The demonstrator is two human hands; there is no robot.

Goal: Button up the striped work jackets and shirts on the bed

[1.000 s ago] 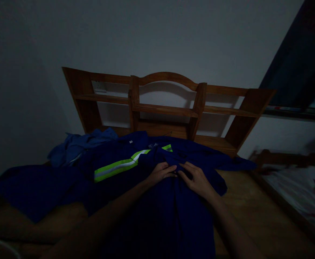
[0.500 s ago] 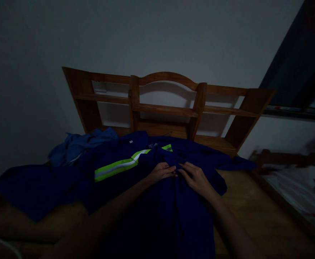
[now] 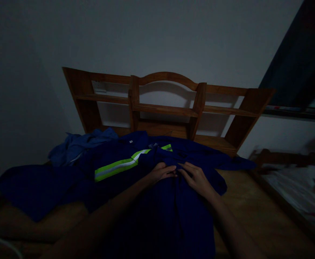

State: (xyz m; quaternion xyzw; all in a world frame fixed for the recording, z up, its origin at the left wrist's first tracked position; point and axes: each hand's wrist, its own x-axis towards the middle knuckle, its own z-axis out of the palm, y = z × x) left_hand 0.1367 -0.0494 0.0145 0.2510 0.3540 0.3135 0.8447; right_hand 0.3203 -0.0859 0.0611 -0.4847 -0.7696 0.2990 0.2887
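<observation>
We list: passage, over the flat brown wooden bed boards (image 3: 246,201), right side; obstacles, the spread dark-blue cloth garment (image 3: 157,212) and, behind, the brown wooden shelved headboard (image 3: 165,110).

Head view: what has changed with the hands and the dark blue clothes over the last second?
Nothing visibly changed. The left hand and right hand stay at the same spot on the dark blue clothes, fingertips close together; no new grip or release shows, though it is too dark to rule out small finger movements. The green-edged stripe, lighter blue cloth and wooden shelf stayed put.
</observation>
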